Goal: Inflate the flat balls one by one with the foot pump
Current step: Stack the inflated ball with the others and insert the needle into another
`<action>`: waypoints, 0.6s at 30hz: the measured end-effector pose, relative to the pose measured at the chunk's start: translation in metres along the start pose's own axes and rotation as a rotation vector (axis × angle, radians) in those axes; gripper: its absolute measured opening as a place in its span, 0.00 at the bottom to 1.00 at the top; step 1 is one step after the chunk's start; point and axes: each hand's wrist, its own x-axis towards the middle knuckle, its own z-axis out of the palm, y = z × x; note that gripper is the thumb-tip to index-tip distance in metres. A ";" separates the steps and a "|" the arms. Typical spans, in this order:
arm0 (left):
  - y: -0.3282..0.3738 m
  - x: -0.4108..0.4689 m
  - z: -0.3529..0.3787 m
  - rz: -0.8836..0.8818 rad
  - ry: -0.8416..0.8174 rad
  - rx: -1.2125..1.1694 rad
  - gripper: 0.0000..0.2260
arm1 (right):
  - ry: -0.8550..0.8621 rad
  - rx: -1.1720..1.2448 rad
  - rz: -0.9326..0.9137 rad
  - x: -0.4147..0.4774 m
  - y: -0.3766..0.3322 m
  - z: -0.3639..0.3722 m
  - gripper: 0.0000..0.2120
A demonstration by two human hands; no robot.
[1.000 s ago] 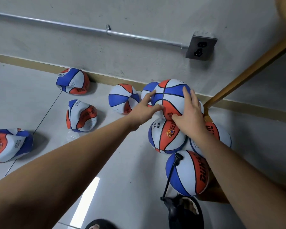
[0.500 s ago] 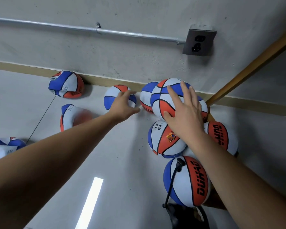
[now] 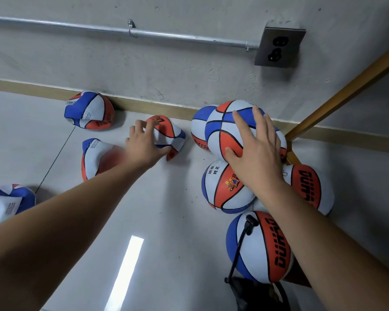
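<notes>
My left hand (image 3: 144, 145) grips a flat red, white and blue ball (image 3: 169, 136) on the floor near the baseboard, fingers curled over its top and thumb under its lower edge. My right hand (image 3: 254, 151) lies flat with spread fingers on a round ball (image 3: 225, 129) stacked atop other inflated balls (image 3: 225, 187). The black pump hose (image 3: 238, 245) runs up from the foot pump (image 3: 252, 295) at the bottom edge; its end lies against the nearest inflated ball (image 3: 263, 248).
Three more flat balls lie to the left: one by the baseboard (image 3: 89, 111), one behind my left forearm (image 3: 97, 157), one at the left edge (image 3: 7, 204). A wooden leg (image 3: 341, 93) slants at right. A wall outlet (image 3: 279, 47) and conduit pipe (image 3: 121, 31) are above.
My left hand left the top ball, reached left and closed on the flat ball by the baseboard. My right hand stayed on the top inflated ball.
</notes>
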 end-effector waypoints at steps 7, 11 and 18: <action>-0.015 -0.012 -0.003 -0.047 -0.265 -0.099 0.47 | 0.008 -0.040 0.003 -0.001 -0.003 -0.004 0.41; -0.014 -0.035 -0.003 -0.059 -0.202 -0.093 0.41 | 0.012 -0.057 -0.001 0.001 -0.005 -0.007 0.41; -0.012 -0.133 -0.005 0.060 -0.094 -0.167 0.20 | -0.010 -0.066 -0.026 0.000 -0.010 -0.012 0.41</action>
